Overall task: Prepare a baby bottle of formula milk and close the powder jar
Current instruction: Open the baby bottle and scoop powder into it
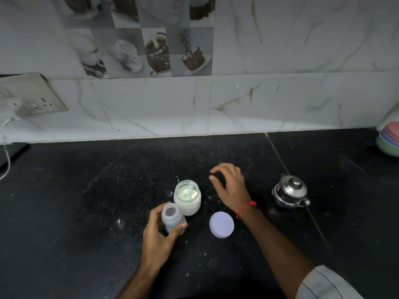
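Observation:
A small translucent baby bottle [171, 219] without its top stands on the black counter, and my left hand [158, 236] is wrapped around it. Right behind the bottle sits the open glass powder jar [187, 200], filled with white powder, with a pale blue scoop [189, 192] sticking out of it. The jar's lilac lid [221, 224] lies flat on the counter to the right of the bottle. My right hand [232, 186] hovers to the right of the jar with fingers curled and apart, holding nothing. A red thread circles its wrist.
A small steel kettle [290, 192] with a lid stands to the right of my right hand. Stacked coloured bowls [389, 139] sit at the far right edge. A wall socket [32, 96] with a white cable is at the left. Powder specks dot the counter [86, 190].

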Demonstrator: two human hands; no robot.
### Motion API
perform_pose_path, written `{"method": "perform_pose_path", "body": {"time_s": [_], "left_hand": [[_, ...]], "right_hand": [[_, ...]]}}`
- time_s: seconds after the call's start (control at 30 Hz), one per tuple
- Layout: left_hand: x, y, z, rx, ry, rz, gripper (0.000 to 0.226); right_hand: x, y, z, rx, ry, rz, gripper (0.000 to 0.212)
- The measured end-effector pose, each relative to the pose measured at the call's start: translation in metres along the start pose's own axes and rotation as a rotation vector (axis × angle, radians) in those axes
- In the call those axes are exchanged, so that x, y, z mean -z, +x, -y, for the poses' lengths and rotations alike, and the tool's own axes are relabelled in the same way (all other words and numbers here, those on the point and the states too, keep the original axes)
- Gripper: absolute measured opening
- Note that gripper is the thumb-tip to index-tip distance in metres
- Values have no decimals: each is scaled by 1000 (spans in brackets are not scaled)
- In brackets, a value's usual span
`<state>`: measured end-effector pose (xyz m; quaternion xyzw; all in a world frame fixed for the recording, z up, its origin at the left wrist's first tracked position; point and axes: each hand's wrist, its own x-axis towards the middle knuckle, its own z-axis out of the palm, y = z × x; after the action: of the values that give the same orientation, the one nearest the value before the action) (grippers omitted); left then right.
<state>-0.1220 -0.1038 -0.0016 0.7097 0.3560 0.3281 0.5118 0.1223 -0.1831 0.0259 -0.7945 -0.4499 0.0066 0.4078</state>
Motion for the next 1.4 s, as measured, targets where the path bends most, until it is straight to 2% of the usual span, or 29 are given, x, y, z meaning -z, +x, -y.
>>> {"method": "perform_pose_path", "body": {"time_s": [0.07,0.13,0.23,0.3,0.4,0.53,0.97,1.07,1.23,1.4], "left_hand": [[5,5,5,42,-7,-36,60],[6,11,9,85,-17,-43,58],[5,15,9,105,2,-40,58],[4,15,8,118,28,-8,59],[2,17,12,148,60,59,59],[-3,22,21,176,86,139,63],[-22,39,9,197,95,229,66],[-27,41,6,184,112,251,68],[-34,36,5,173,110,301,67],[-33,29,8,160,80,268,65]], "right_hand": [[-6,17,25,133,-22,202,19],[-13,31,44,177,-199,429,19],[-25,45,60,95,-490,691,30],[-30,51,65,14,-550,768,38],[-34,54,72,-36,-645,792,40],[-34,52,79,-15,-683,748,34],[-12,42,74,136,-885,768,31],[-14,39,64,119,-941,764,32],[-15,37,51,-152,-630,877,41],[2,35,24,-340,-357,681,24]]}}
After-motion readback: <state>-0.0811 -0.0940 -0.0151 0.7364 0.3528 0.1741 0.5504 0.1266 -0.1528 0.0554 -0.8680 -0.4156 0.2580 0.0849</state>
